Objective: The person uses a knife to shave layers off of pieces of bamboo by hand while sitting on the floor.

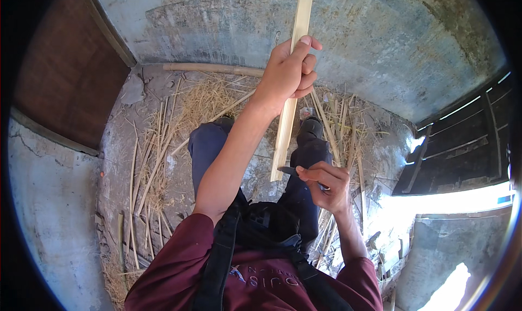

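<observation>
A pale strip [284, 134] is slanting through the view while a dark blade [288, 171] is meeting its lower end.
The strip, long, narrow and straw-coloured, is running from the upper edge down to a blunt end, leaning slightly leftward as it is descending, its middle partly hidden; the short blade is pointing left, its tip overlapping the strip's right side.

Left forearm [239, 153] stretched well forward, left hand [288, 74] closed in grip, thumb [302, 46] pointing forward. Right forearm [350, 236] (bare, like other one) reaching less far; right hand [330, 188] pinching between thumb and forefinger [318, 175], near left hand.
</observation>
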Available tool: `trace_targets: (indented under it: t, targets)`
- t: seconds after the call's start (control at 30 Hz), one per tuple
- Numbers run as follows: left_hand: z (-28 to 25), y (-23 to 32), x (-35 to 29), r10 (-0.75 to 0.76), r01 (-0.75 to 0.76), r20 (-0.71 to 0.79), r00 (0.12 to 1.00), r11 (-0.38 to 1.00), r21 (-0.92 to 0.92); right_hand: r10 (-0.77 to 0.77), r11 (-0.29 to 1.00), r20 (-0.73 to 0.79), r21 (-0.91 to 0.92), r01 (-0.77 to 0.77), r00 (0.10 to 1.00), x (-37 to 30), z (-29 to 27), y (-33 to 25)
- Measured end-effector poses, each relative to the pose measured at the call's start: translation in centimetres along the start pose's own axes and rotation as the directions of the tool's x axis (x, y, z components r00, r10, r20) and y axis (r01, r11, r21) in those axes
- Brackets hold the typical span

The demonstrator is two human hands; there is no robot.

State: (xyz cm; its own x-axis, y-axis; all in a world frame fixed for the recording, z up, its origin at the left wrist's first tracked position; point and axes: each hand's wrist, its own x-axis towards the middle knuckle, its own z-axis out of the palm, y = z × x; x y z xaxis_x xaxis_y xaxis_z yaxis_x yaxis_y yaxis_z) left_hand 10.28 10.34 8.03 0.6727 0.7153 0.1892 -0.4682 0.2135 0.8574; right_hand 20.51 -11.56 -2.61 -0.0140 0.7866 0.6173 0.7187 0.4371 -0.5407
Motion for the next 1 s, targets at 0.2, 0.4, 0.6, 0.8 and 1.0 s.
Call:
trace_targets:
  t: [0.2,0.4,0.6,0.8,1.0]
  targets:
    - [0.1,-0.1,0.1,0.002,-0.002,0.005,1.0,1.0,-0.006,0.009,0.998,0.048,0.059,-0.012,0.999,-0.9,-0.6,-0.6]
    - [0.3,-0.1,0.1,-0.005,0.005,0.013,1.0,1.0,-0.005,-0.018,1.0,-0.052,0.012,0.018,0.998,0.6,-1.4,-0.2]
    - [0.6,0.0,0.1,0.004,-0.003,0.025,1.0,1.0,-0.03,-0.045,0.999,-0.05,0.002,0.045,0.998,1.3,-0.6,0.3]
    - [0.0,0.5,0.9,0.027,-0.027,-0.006,1.0,0.999,-0.041,-0.043,0.999,0.063,0.01,0.042,0.997,-0.8,-0.3,-0.2]
    - [-0.2,0.6,1.1,0.028,-0.027,0.007,1.0,0.999,-0.035,0.014,0.995,-0.055,0.103,-0.008,0.998,-2.1,-1.5,0.6]
